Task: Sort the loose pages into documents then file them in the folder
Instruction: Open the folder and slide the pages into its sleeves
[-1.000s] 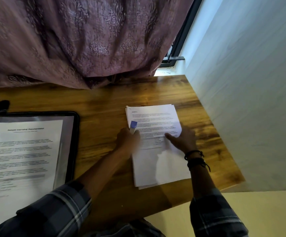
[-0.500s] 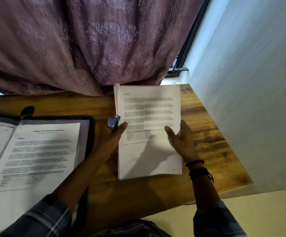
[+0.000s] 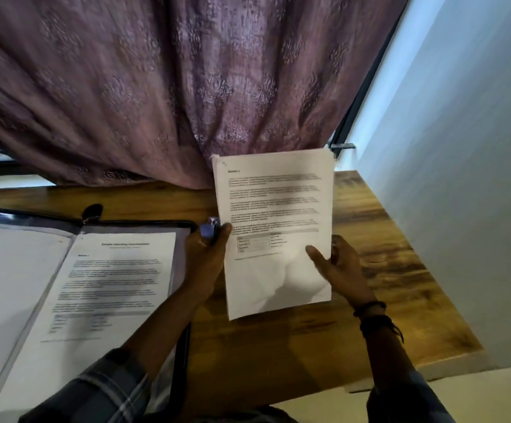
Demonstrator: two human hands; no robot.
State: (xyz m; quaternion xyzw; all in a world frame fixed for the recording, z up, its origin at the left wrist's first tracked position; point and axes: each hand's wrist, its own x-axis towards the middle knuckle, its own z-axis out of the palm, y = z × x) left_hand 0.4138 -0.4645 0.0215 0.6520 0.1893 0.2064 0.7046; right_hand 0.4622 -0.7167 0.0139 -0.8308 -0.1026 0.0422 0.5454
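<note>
A stack of printed pages (image 3: 274, 209) is held upright above the wooden table (image 3: 385, 270), its top page headed "Section 2". My left hand (image 3: 207, 254) grips the stack's left edge and also holds a small blue stapler (image 3: 210, 228). My right hand (image 3: 338, 265) pinches the stack's right edge, thumb on the front. An open black folder (image 3: 184, 270) lies at the left, with a printed page (image 3: 107, 288) inside a clear sleeve.
A purple patterned curtain (image 3: 156, 87) hangs over the back of the table. A pale wall (image 3: 462, 178) runs close along the table's right side. The table's front edge is near my body.
Both hands lifted the stack off the table and raised it upright toward the curtain. The left hand kept the stapler. The view shifted to show more of the folder.
</note>
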